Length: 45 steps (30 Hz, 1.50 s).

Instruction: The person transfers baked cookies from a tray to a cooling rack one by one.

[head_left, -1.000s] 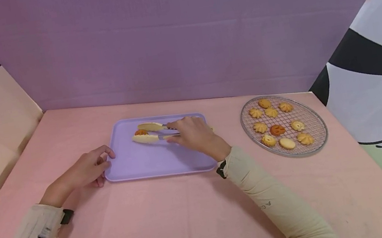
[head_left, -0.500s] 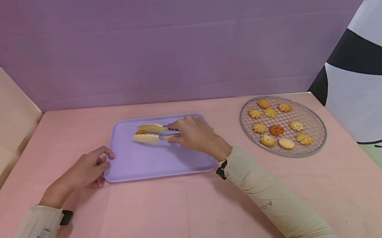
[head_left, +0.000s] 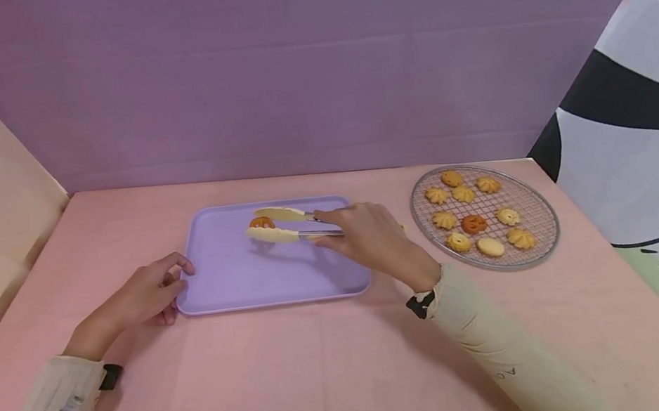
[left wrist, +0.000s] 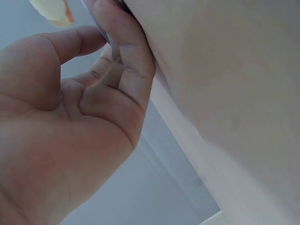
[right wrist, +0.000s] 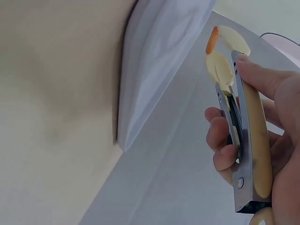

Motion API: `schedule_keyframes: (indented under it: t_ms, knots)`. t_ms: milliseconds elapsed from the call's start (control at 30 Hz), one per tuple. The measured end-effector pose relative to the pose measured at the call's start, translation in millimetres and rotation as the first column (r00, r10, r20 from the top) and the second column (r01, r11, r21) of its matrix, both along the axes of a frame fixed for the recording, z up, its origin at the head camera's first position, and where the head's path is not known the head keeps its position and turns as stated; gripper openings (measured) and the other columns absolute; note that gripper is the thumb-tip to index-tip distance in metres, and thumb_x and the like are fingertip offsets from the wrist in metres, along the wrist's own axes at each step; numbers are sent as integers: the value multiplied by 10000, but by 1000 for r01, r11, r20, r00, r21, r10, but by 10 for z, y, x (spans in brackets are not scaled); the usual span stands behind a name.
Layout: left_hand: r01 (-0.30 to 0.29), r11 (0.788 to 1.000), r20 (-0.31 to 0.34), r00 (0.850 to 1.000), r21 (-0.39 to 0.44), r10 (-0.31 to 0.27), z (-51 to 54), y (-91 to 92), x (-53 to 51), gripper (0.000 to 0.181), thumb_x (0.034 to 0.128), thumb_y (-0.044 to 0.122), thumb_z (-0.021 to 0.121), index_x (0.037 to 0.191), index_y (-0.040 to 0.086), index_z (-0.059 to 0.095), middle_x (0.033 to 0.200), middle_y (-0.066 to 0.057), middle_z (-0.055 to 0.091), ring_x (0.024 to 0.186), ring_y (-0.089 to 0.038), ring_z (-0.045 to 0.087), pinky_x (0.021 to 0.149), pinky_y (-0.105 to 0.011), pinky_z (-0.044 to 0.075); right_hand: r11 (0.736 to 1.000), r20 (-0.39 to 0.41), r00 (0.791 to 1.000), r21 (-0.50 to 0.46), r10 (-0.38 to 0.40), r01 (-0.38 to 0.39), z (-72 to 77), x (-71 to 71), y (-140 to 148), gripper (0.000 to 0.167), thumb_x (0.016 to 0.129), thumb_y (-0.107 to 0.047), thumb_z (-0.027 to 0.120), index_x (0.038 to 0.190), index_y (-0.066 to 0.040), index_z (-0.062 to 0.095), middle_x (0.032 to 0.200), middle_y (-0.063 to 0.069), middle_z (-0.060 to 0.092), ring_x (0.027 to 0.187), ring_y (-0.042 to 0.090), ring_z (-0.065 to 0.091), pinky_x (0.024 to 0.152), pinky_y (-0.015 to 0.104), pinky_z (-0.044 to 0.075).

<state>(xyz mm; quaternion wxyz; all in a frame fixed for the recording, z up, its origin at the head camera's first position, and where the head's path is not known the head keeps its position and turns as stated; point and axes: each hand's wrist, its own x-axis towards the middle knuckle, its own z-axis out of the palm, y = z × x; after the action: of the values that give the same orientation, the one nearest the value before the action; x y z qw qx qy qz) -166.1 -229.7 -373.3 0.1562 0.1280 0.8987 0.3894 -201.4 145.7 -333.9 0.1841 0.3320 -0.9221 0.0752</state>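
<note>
My right hand (head_left: 372, 234) grips a pair of metal tongs (head_left: 321, 233) with cream-coloured tips. Between those tips sits an orange-brown cookie (head_left: 262, 223), over the back part of a lilac tray (head_left: 264, 279). In the right wrist view, the cookie (right wrist: 212, 40) stands on edge by the tong tips (right wrist: 220, 68), and the thumb and fingers wrap the tong handles (right wrist: 251, 136). My left hand (head_left: 141, 297) holds the tray's left edge between thumb and fingers. The left wrist view shows the left hand (left wrist: 89, 98) with its fingertips at the tray rim.
To the right of the tray lies a round wire rack (head_left: 539, 217) carrying several cookies, among them another orange-brown one (head_left: 473, 224). A pink cloth (head_left: 279, 383) covers the table. A purple backdrop (head_left: 311, 80) rises behind, with printed panels on both sides.
My right hand has moved to the right with the tongs, and the orange-brown cookie has shifted right along with the tips. The left hand stays at the tray's edge.
</note>
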Motion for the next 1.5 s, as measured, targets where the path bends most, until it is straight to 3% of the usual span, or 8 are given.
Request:
schedule_keyframes:
  t_ms: [167,433,733,900,1100,1200,1367,1500]
  knots:
    - [1,1000,-7,1000,-5,-1,-30,-34,-2,217,993,44,510,1210,51,499,676,-68,550,506,-209,587,467,-317,513,1000,-63,998,5,28,-28,45,76,93,409,868,-407,758,1188,-153,730,834,32,745,497,105,428,402,285,340]
    - [10,1000,-23,1000,-12,-10,-28,-24,-1,211,990,41,504,1200,48,503,672,-63,549,497,-205,586,459,-316,510,999,-103,994,15,39,-38,88,213,236,425,868,-403,757,1205,-145,725,904,63,753,512,110,461,411,276,332]
    - [9,1000,-21,1000,-13,-9,-13,-6,-3,204,992,36,505,1196,50,504,664,-63,554,495,-203,586,463,-312,511,997,-184,982,-44,50,-59,137,421,511,449,835,-382,791,1202,-132,721,770,-7,689,483,103,449,408,236,248]
    - [4,1000,-17,1000,-11,-4,17,0,11,203,990,38,502,1193,46,503,664,-65,553,493,-197,581,465,-313,512,995,-209,977,-75,45,-62,170,510,686,469,822,-364,801,1214,-120,716,724,-22,647,469,97,411,421,238,266]
    - [-2,1000,-8,1000,-7,2,21,3,17,203,989,37,500,1192,41,504,666,-65,553,495,-197,583,464,-314,512,996,-186,982,-93,-3,-14,170,617,873,518,797,-355,819,1244,-121,702,958,85,749,594,209,637,426,255,359]
    - [-3,1000,-7,1000,-6,3,22,7,20,202,989,38,504,1191,43,504,671,-65,551,495,-194,583,463,-312,509,994,-198,980,-106,-14,-7,157,666,968,539,787,-353,825,1256,-121,696,1033,120,746,630,242,675,415,262,370]
    - [0,1000,-11,1000,-7,0,30,15,23,203,990,38,506,1192,42,503,677,-64,549,497,-191,584,464,-309,507,993,-233,972,-121,-16,-13,154,739,1136,518,849,-413,765,1262,-109,691,1041,134,743,627,261,681,424,298,410]
    - [0,1000,-5,1000,6,0,39,21,22,201,987,34,506,1188,39,504,672,-68,554,496,-196,588,464,-309,508,992,-245,968,-129,-45,13,177,797,1260,584,940,-580,568,1236,-96,705,1008,138,747,687,301,709,437,349,468]
